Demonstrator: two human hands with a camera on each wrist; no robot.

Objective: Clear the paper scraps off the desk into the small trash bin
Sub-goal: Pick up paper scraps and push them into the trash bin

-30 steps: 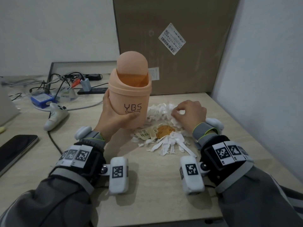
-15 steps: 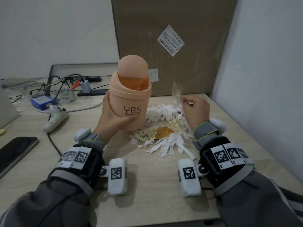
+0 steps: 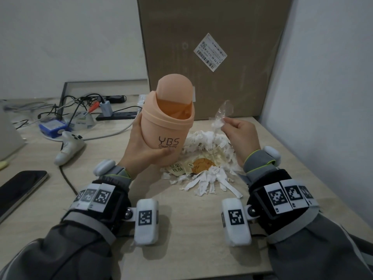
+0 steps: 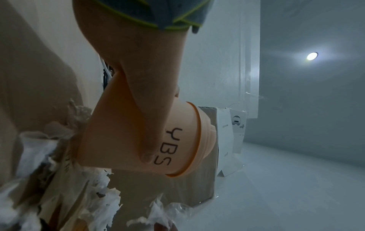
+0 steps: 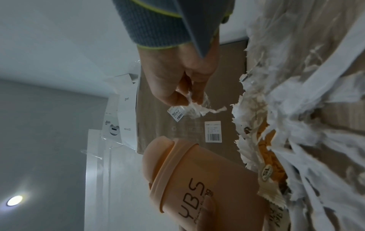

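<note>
My left hand grips the small peach trash bin, marked YBS, and holds it tilted above the desk with its swing lid open toward me. The thumb lies across the bin's front. My right hand pinches a clear plastic wrapper with a white paper scrap just right of the bin's mouth. A heap of torn white paper scraps with a snack wrapper lies on the desk below both hands.
A large cardboard box stands against the wall behind the heap. At the left lie a white game controller, a black phone, a blue box and tangled cables. A wall closes the right side.
My right hand has lifted a clear wrapper and a paper scrap off the heap and brought them up beside the bin's mouth. The left hand has raised the bin slightly.
</note>
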